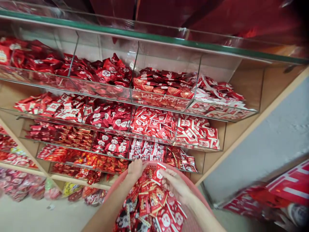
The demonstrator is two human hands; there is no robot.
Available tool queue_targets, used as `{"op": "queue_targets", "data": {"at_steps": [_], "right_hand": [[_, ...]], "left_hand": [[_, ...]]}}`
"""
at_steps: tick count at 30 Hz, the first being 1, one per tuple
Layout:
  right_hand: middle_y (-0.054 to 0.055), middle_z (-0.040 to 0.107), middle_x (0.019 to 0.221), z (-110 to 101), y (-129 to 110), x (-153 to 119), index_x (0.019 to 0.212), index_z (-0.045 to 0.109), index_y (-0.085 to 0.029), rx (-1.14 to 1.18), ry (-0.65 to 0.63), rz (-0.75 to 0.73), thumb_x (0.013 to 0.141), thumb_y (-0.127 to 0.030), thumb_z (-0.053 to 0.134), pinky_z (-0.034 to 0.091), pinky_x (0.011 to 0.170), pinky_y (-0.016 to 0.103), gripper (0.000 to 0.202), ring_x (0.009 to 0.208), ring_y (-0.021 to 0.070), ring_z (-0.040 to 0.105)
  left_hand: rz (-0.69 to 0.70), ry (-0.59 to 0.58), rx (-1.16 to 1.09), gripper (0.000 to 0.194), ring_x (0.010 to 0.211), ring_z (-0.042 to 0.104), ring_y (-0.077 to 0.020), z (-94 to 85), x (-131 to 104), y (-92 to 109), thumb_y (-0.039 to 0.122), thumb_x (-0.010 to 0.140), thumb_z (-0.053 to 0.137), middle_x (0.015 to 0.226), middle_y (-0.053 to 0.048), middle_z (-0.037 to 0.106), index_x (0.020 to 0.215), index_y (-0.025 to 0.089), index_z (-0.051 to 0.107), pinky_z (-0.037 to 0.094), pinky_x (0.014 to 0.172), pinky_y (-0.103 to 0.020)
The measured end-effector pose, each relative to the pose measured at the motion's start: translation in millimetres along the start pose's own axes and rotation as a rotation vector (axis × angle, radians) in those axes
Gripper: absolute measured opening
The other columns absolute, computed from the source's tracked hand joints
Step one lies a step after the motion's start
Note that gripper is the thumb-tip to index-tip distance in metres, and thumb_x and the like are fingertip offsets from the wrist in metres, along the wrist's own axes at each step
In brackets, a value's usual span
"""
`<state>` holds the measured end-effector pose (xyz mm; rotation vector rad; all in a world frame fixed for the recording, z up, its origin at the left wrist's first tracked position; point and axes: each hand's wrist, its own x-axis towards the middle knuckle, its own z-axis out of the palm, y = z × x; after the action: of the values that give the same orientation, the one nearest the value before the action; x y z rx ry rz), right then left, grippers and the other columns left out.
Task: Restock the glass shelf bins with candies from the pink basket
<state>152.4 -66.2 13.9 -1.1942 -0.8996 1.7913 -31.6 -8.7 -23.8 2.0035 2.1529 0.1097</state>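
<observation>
A pink plastic basket (199,194) full of small red wrapped packets (155,199) is in front of me at the bottom of the view. My left hand (135,169) is closed at the basket's far rim and appears to grip it; its fingertips are hidden. Over the right part of the basket, my right hand (175,183) pinches a red and white candy packet (158,174) between thumb and fingers. Some packets in the basket have dark printed pictures, others white round marks.
Ahead stands a wooden shelf unit with clear-fronted bins (154,124) of red packets in several tiers. A glass shelf edge (154,37) crosses above. Bagged goods (18,185) lie low at the left. A grey wall (265,135) and red packages (253,201) are at the right.
</observation>
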Motion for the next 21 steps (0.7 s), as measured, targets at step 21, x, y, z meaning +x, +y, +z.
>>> {"op": "queue_targets", "data": {"at_steps": [21], "right_hand": [[0.000, 0.066, 0.067, -78, 30, -32, 0.078, 0.049, -0.018, -0.609, 0.030, 0.337, 0.070, -0.016, 0.055, 0.047, 0.049, 0.019, 0.010, 0.050, 0.0102, 0.063]], "left_hand": [[-0.001, -0.053, 0.029, 0.062, 0.100, 0.060, -0.0283, -7.9, 3, 4, 0.059, 0.088, 0.027, 0.105, -0.020, 0.062, 0.107, 0.009, 0.058, 0.047, 0.081, -0.035]]}}
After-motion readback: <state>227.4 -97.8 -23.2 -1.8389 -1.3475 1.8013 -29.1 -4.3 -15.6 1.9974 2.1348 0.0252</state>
